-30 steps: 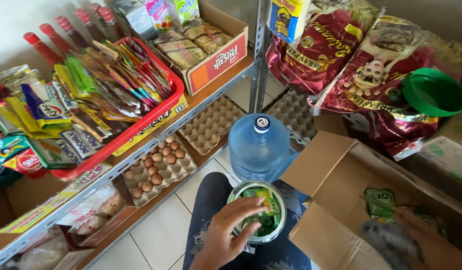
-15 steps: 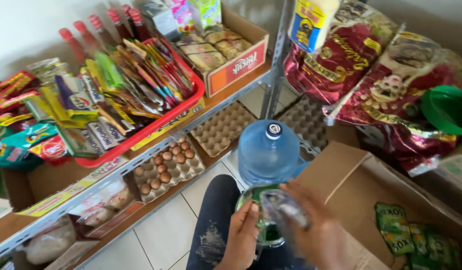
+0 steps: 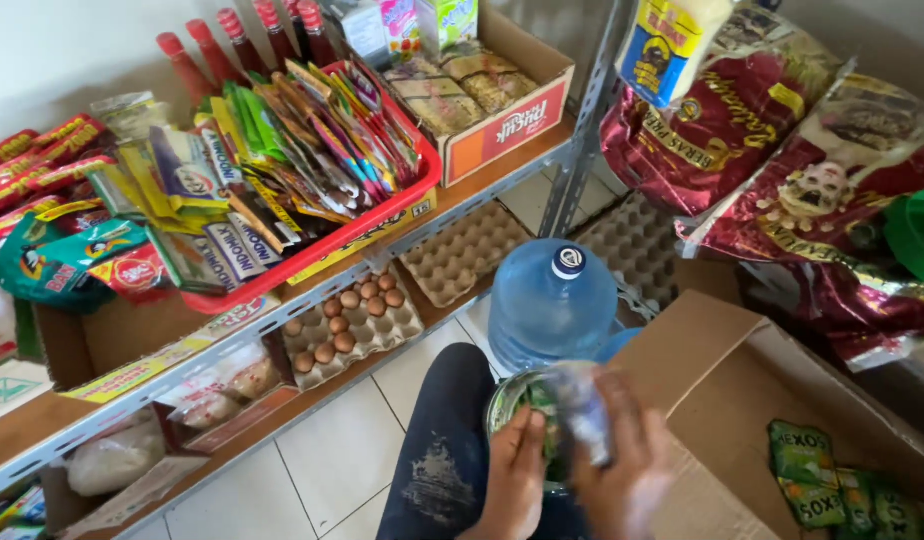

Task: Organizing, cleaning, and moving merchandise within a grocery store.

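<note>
Shelf rack (image 3: 312, 300) to my left, loaded — red basket of sachets (image 3: 282, 170) on the upper level, tray of brown eggs (image 3: 347, 325) on the lower. Blue water jug (image 3: 552, 300) stands upright on the floor straight ahead, just beyond my knee (image 3: 442, 440); open cardboard box (image 3: 742, 400) to my right, green packets (image 3: 832, 485) in its bottom. Round tin of green sachets (image 3: 517, 400) sits on my lap, mouth up, directly under both hands. Left hand (image 3: 517, 480) rests at the tin's near rim, fingers curled and touching it. Right hand (image 3: 622, 455) closed around a clear plastic lid or wrapper (image 3: 582, 410) — blurred, cannot tell which — held tilted just over the tin's right edge. Right hand is the nearer to the opening; the tin lies below and slightly left of the clear piece.
</note>
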